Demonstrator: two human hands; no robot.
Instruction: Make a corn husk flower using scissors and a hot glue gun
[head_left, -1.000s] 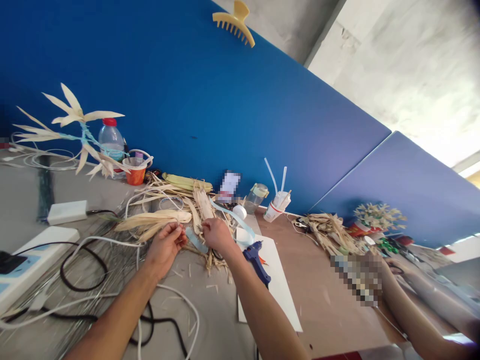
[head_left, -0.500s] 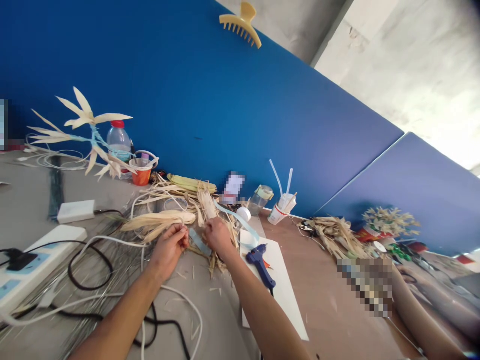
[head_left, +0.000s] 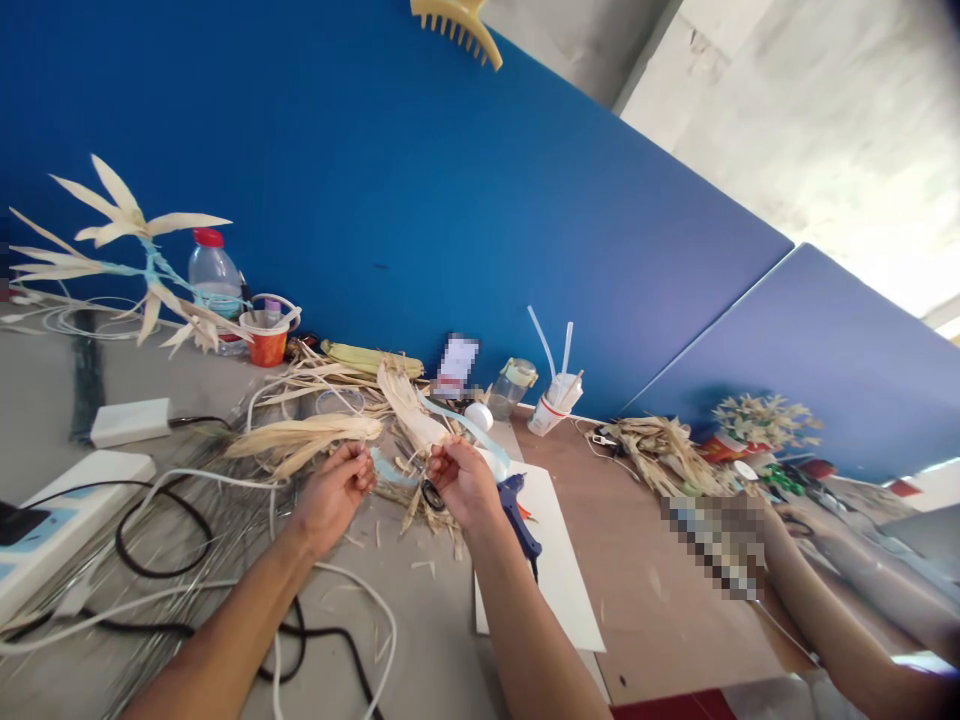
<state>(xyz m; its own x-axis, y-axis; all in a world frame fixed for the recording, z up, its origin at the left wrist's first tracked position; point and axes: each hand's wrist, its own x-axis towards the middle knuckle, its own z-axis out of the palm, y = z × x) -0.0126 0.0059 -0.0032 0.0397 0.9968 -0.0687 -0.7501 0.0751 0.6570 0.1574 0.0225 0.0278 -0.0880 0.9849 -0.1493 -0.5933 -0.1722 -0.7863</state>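
My left hand (head_left: 334,497) is closed, its thumb and fingertips pinched together. A strip of light-blue tape (head_left: 390,468) starts at those fingertips and curves toward my right hand. My right hand (head_left: 466,484) is turned palm inward, with thumb and fingers closed on the lower end of a pale dried corn husk (head_left: 409,405). A longer light-blue ribbon (head_left: 469,428) runs behind that hand toward a blue glue gun (head_left: 520,515), which lies partly hidden by my right forearm. Left of the husk rests a bundle of dried husks (head_left: 304,440).
At left are a power strip (head_left: 82,520), looped cables and thin wires. Husk flowers (head_left: 146,235) lean by a bottle (head_left: 214,270) and an orange cup (head_left: 268,345). A white board (head_left: 559,570) lies at right; beyond it show a cup of straws (head_left: 553,405) and another person's arms (head_left: 817,610).
My right hand has turned over and shifted right, away from my left hand, and the husk's lower end has swung right with it. The tape between the hands now bends more. The view has shifted slightly.
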